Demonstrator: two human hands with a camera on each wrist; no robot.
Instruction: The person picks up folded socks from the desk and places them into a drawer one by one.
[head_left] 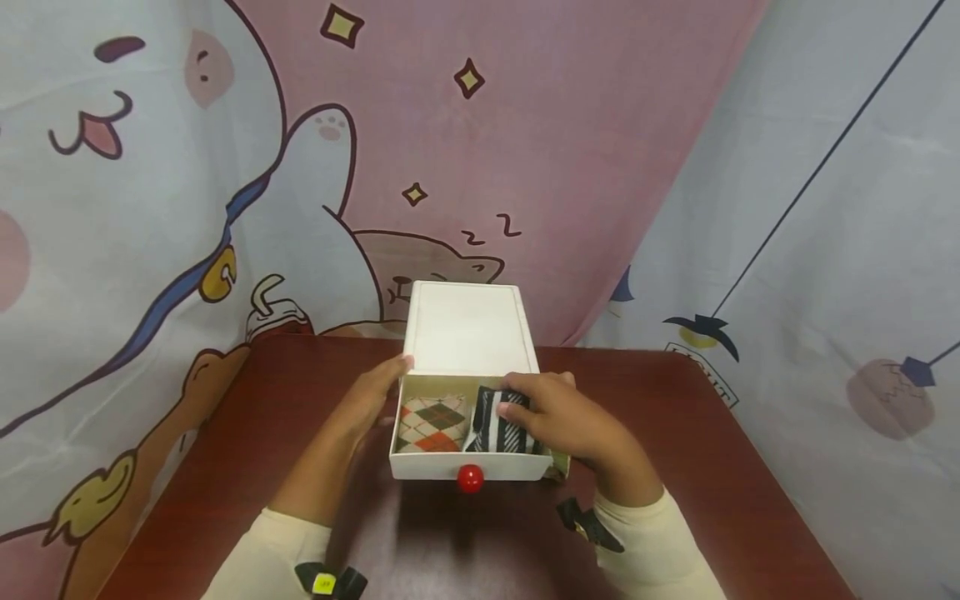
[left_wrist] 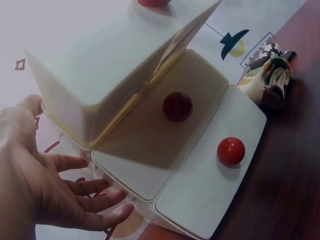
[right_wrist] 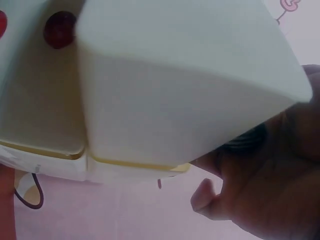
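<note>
A small white drawer unit (head_left: 471, 329) has its top drawer (head_left: 427, 467), fitted with a red knob (head_left: 470, 478), pulled out. Inside lie a folded argyle sock bundle (head_left: 433, 425) on the left and a black-and-white striped sock bundle (head_left: 491, 425) on the right. My right hand (head_left: 566, 417) reaches over the drawer's right wall and grips the striped bundle between thumb and fingers. Against the unit's left side rests my left hand (left_wrist: 65, 185), its fingers spread and fairly straight. In the right wrist view, the drawer's wall partly hides the striped bundle.
Two lower drawers with red knobs, the middle (left_wrist: 145, 155) and bottom (left_wrist: 200, 185), are closed. Several patterned sock bundles (left_wrist: 267, 77) lie on the brown table (head_left: 300, 375) beside the unit's right side. A printed cloth (head_left: 585, 125) hangs behind.
</note>
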